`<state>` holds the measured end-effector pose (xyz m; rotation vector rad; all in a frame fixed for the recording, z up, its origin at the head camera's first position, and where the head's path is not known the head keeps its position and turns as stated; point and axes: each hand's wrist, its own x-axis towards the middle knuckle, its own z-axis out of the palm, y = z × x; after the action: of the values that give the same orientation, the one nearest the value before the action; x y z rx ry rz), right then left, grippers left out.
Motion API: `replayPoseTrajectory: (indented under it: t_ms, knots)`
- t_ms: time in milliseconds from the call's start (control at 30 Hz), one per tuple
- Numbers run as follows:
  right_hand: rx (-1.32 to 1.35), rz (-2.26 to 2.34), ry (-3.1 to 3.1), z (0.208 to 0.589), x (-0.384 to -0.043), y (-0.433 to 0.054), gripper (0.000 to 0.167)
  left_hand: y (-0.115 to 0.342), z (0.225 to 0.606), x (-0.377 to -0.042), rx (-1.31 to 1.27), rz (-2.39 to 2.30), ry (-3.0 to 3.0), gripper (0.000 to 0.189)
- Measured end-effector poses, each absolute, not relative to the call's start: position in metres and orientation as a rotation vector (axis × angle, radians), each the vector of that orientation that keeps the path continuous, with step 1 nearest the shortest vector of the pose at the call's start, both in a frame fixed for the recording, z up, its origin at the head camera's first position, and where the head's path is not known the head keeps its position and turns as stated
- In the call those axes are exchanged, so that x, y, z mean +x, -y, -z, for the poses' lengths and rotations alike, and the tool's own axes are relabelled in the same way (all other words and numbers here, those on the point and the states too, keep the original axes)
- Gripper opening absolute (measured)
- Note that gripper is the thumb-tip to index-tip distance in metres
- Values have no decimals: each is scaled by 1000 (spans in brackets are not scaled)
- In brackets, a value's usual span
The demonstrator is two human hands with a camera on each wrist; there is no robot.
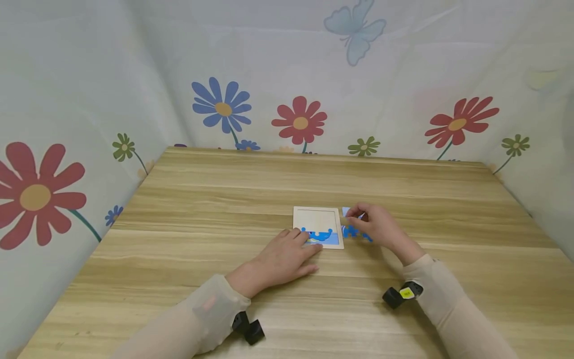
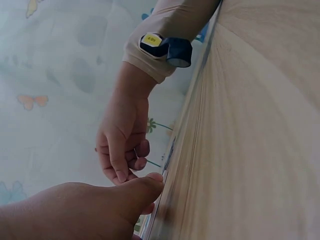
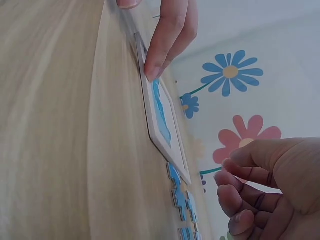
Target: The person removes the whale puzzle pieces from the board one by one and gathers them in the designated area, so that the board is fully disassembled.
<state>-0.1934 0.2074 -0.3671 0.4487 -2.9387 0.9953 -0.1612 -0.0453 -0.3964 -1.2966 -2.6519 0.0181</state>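
Observation:
A puzzle tray with a pale rim lies flat, blue pieces filling its lower part and its upper part bare. My left hand rests over its lower left corner, extended fingertips on the rim and the blue pieces. To the tray's right, my right hand hovers above loose blue puzzle pieces. Its thumb and index tips come together, the other fingers curled; in the right wrist view nothing shows between the fingers. A pale blue piece lies right by these fingertips in the head view.
The wooden table reaches back to a white cloth backdrop printed with flowers and a butterfly. Each sleeve carries a small black camera at the wrist, one on the left and one on the right.

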Motion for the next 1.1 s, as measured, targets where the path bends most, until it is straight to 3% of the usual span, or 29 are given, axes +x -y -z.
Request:
replayPoseTrajectory:
  t_ms: [667, 1100]
  knots:
    - [573, -1117, 2890, 371, -192, -191, 11, 45, 397, -161, -1305, -22, 2653, 46]
    - [638, -862, 3034, 376, -195, -179, 15, 45, 393, -161, -1312, -43, 2697, 49]
